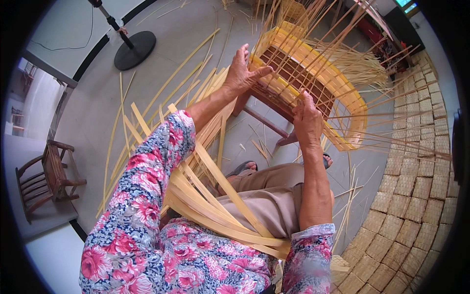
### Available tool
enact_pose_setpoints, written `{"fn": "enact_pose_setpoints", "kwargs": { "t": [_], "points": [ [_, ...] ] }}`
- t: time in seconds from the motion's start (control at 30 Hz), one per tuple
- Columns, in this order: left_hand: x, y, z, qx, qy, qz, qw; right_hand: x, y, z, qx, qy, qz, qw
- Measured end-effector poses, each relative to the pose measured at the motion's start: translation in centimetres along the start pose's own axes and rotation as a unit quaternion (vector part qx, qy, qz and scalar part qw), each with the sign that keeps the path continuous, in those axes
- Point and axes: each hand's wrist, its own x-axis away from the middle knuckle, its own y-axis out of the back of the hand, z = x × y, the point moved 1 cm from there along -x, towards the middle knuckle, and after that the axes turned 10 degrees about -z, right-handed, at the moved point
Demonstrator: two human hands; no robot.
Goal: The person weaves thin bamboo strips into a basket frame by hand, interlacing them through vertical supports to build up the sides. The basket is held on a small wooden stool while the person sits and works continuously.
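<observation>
A half-woven bamboo basket (pixel 350 105), long and yellow with thin canes fanning out from its sides, rests on a dark wooden stool (pixel 264 120) in front of me. My left hand (pixel 243 73) grips the basket's near left corner, its thumb spread along the edge and its fingers up beside the end. On the near side, farther right, my right hand (pixel 308 117) is closed with fingertips pinching the edge. The undersides of both hands' grips are partly hidden. Across my lap lies a bundle of flat bamboo strips (pixel 210 196), its ends reaching toward the floor at the left.
Loose strips (pixel 191 73) are scattered over the grey floor. A wooden chair (pixel 51 174) stands at left, and a round black stand base (pixel 135 50) farther back. Piled canes (pixel 350 61) lie behind the basket. Rows of woven straw-coloured blocks (pixel 411 196) run along the right.
</observation>
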Motion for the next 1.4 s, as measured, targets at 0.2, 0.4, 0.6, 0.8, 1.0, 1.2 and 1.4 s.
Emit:
{"fn": "enact_pose_setpoints", "kwargs": {
  "t": [0.2,0.4,0.6,0.8,1.0,1.2,1.4],
  "points": [
    [-1.2,3.3,-2.8,-0.073,-0.016,0.056,0.996,1.7,0.5,-2.9,-0.027,-0.015,0.029,0.999],
    [-0.3,-0.1,-1.9,-0.217,-0.176,0.164,0.946,1.9,-2.7,-4.9,0.113,-0.045,0.055,0.991],
    [-1.5,-1.9,-1.0,-0.245,-0.177,0.176,0.937,1.4,-2.9,-4.6,0.111,-0.034,0.017,0.993],
    [-1.8,-1.6,-0.7,-0.215,-0.201,0.18,0.939,1.5,-3.1,-4.7,0.103,-0.036,0.0,0.994],
    [-2.0,-1.2,-0.9,-0.212,-0.237,0.19,0.929,1.8,-2.9,-4.4,0.109,-0.021,-0.019,0.994],
    [-2.1,-1.3,-1.1,-0.214,-0.222,0.201,0.93,1.4,-3.0,-4.2,0.128,-0.018,0.006,0.992],
    [-2.5,0.0,-3.4,-0.225,-0.171,0.269,0.921,2.4,-2.5,-5.2,0.042,-0.015,0.026,0.999]
  ]
}}
